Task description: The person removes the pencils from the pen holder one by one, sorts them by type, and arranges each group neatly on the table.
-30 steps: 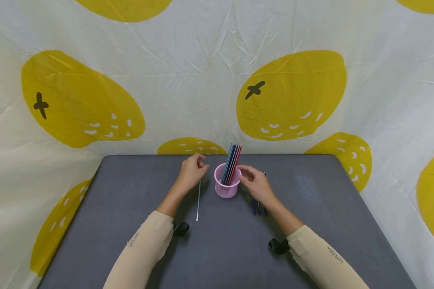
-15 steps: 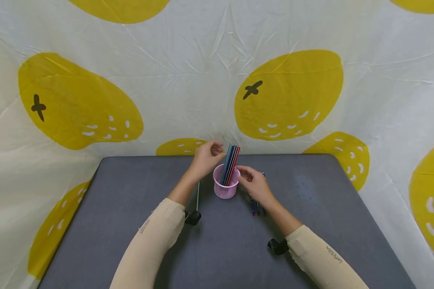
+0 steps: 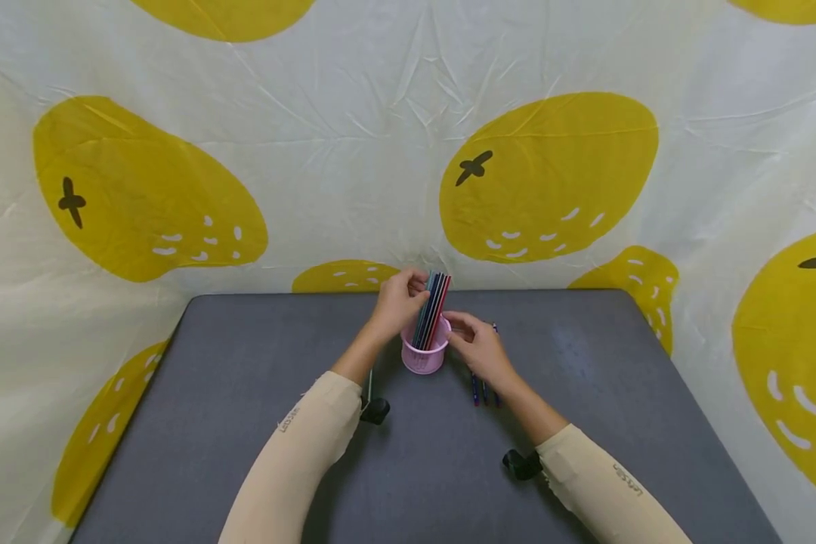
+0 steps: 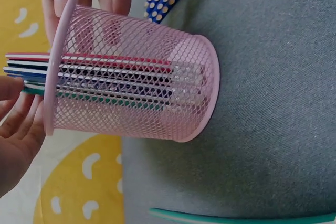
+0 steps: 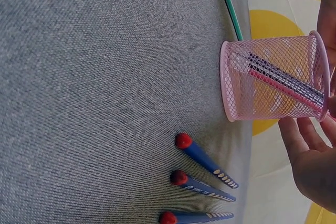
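Observation:
A pink mesh pencil cup [image 3: 421, 364] stands upright near the table's far edge. Several thin striped pencils [image 4: 118, 74] lean in it, their clear ends down at the base. My left hand [image 3: 397, 302] is at their upper ends, thumb [image 4: 10, 87] on the near side and fingers behind, pinching them; how many are held cannot be told. On the cup's other side, my right hand [image 3: 483, 351] holds the rim, with the thumb at the rim and fingers along the mesh wall. A green striped pencil [image 4: 241, 217] lies on the table left of the cup.
Several blue dotted pencils with red ends [image 5: 202, 160] lie side by side right of the cup, partly under my right hand. The dark grey table [image 3: 551, 423] ends at a white cloth [image 3: 353, 189] with yellow fruit prints.
My left hand has moved right, from above the green pencil to the upper ends of the pencils in the cup. My right hand has stayed at the rim.

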`<state>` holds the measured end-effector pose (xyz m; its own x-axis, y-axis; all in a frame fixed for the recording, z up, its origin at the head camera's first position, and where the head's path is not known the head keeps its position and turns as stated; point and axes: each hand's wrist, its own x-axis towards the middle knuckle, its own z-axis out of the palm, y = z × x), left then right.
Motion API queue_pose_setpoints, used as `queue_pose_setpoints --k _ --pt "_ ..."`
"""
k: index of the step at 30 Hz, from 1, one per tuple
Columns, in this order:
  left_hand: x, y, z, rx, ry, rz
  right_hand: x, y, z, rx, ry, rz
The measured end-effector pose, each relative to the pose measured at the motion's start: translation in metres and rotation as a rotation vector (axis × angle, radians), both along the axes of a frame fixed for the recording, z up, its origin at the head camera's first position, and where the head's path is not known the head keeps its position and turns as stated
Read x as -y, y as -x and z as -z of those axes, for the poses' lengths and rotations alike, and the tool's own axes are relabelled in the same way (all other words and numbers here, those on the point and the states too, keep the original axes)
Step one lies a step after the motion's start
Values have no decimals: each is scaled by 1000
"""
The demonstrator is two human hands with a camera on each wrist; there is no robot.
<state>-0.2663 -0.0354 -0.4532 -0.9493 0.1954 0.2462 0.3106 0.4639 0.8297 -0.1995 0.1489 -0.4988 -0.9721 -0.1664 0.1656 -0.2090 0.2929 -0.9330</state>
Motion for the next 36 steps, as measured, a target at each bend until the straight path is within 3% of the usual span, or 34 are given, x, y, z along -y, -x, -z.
queue_pose_setpoints --k 8,15,21,28,31,36 --pt "-1 0 3 -6 -1 -35 0 1 0 -10 13 -11" --pt "-1 -1 -3 -20 -21 -53 -1 1 0 0 21 -9" --pt "3 -5 -17 -49 -82 -45 0 -1 -6 2 17 -10" --pt "11 -10 -36 -148 -159 -85 0 3 -1 6 -7 0" --pt "14 -12 -45 -149 -260 -77 -1 3 0 6 -19 5" --pt "23 -11 -54 -123 -353 -74 0 3 0 10 -35 11"
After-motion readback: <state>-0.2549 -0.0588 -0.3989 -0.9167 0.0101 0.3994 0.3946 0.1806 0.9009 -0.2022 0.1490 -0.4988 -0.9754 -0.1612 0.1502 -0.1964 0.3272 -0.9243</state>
